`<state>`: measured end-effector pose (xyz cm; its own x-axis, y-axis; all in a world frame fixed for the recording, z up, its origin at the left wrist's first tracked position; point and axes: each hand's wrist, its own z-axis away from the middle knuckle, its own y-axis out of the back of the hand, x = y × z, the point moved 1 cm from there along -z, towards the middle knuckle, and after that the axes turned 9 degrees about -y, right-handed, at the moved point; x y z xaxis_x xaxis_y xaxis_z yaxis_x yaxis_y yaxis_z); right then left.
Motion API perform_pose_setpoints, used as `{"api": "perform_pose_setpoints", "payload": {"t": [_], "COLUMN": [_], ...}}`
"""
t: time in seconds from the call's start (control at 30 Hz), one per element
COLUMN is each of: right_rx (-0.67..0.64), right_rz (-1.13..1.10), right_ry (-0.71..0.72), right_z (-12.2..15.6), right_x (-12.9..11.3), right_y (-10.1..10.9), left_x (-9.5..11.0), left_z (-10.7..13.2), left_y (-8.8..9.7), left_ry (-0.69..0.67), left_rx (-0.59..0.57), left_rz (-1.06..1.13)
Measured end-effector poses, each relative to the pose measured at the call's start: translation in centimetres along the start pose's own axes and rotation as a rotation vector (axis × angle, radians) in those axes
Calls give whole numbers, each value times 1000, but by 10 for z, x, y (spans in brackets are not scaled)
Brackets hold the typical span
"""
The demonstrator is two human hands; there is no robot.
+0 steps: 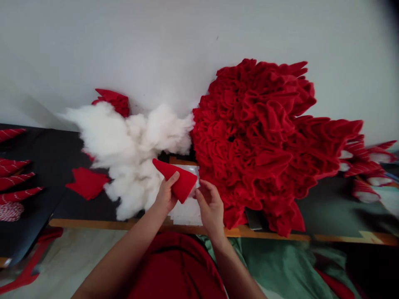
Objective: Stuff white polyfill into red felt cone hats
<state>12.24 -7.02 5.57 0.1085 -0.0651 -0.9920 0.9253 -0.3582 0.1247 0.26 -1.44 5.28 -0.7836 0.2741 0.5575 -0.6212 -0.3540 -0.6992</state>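
My left hand (169, 193) grips a red fabric cone (178, 179), its thumb pressed on the upper face. The cone's pointed tip is toward the upper left and its wide end toward the right. Close by that wide end, my right hand (211, 205) has its thumb and fingers curled into a pinch; what is between them is too small to make out. Beneath both hands lies a white sheet (187, 212) at the table's front edge. Fluffy white stuffing (134, 145) is heaped just left of the cone.
A tall pile of red fabric pieces (255, 141) rises on the right. Loose red pieces (88, 182) lie around the stuffing. Striped red cones (15, 180) are at far left, beside a ball of red-and-white cord (11, 211); more striped cones (364, 189) sit far right. A wall stands behind.
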Motion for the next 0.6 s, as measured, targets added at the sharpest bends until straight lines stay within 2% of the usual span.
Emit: {"api": "perform_pose_setpoints", "payload": {"t": [0.07, 0.13, 0.23, 0.33, 0.47, 0.53, 0.6], "right_rx": [74, 48, -10, 12, 55, 13, -37], "right_rz": [180, 323, 387, 383, 491, 516, 517], "right_ry": [229, 383, 404, 384, 569, 678, 701], "right_z": [6, 8, 4, 1, 10, 15, 17], "right_x": [1, 5, 11, 10, 3, 1, 1], "right_y": [-4, -10, -17, -16, -12, -13, -18], "left_x": [-3, -7, -9, -4, 5, 5, 4], "left_z": [1, 4, 9, 8, 4, 4, 5], "left_y": [0, -3, -4, -1, 8, 12, 15], "left_ry": [97, 144, 110, 142, 164, 167, 180], "left_rx": [-10, -51, -72, -42, -38, -74, -94], "left_rz": [52, 106, 150, 149, 136, 115, 102]}}
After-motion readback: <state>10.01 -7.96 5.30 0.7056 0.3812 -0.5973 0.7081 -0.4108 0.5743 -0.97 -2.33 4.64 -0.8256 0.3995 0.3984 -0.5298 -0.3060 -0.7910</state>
